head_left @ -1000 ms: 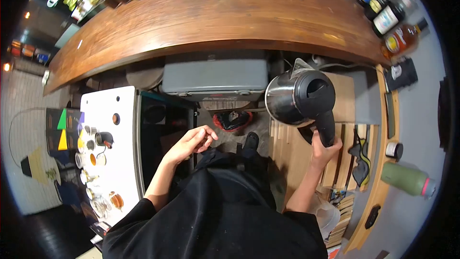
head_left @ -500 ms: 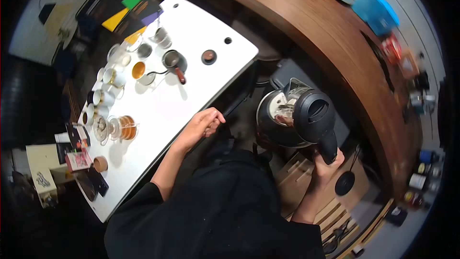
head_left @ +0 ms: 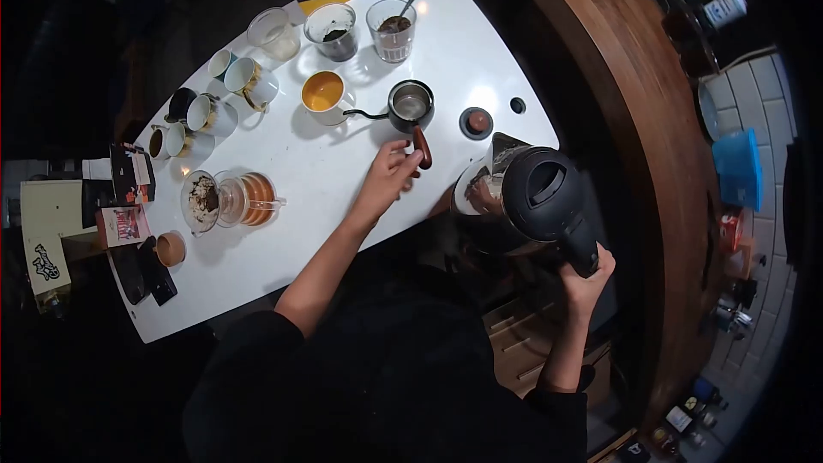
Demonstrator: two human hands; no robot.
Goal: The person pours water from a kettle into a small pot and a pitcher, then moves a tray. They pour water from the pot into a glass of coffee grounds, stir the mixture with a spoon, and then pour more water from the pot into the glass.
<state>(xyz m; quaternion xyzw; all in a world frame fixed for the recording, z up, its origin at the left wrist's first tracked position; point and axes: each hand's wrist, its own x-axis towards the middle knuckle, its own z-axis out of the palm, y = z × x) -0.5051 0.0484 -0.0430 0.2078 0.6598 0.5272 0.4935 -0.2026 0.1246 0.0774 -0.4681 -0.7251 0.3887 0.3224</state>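
My right hand (head_left: 587, 281) grips the black handle of an electric kettle (head_left: 542, 197), which has a shiny metal body and hangs beside the table's right edge. My left hand (head_left: 390, 176) is at the wooden handle of a small gooseneck kettle (head_left: 411, 105), fingers apart; whether they touch it is hard to tell. That kettle stands lidless on the white table, its spout toward a white cup (head_left: 324, 94) with an orange inside. Its dark lid (head_left: 477, 123) with a wooden knob lies to the right. A glass dripper (head_left: 202, 202) with grounds sits beside an amber-banded glass server (head_left: 255, 199).
Several mugs (head_left: 206, 113) line the table's far left side. Glasses stand at the back, one (head_left: 393, 33) holding a spoon and dark grounds. A small brown cup (head_left: 171, 249) is at the near left. A curved wooden counter (head_left: 634, 120) bounds the right.
My view has turned toward the table. My left hand has moved forward over it to the gooseneck kettle's handle. The electric kettle, still in my right hand, is now nearer the table edge.
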